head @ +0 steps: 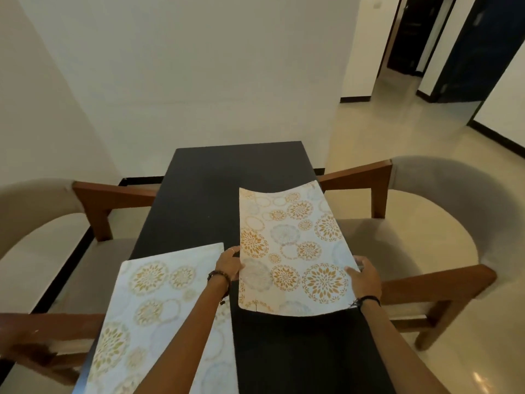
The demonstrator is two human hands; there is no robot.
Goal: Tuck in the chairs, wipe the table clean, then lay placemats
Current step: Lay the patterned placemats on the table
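Note:
A long black table (216, 172) runs away from me. One floral placemat (133, 305) lies flat on its near left side. A second floral placemat (292, 245), cream with gold and grey circles, bows upward over the right side of the table. My left hand (228, 264) grips its left edge and my right hand (363, 277) grips its right edge. A grey upholstered chair with wooden arms (42, 234) stands at the left of the table, another (426, 223) at the right; both have their arms close to the table edges.
A white wall stands just beyond the table's far end. A glossy cream tile floor (397, 132) extends to the right toward a dark doorway (409, 32) and a dark blue door (480, 46).

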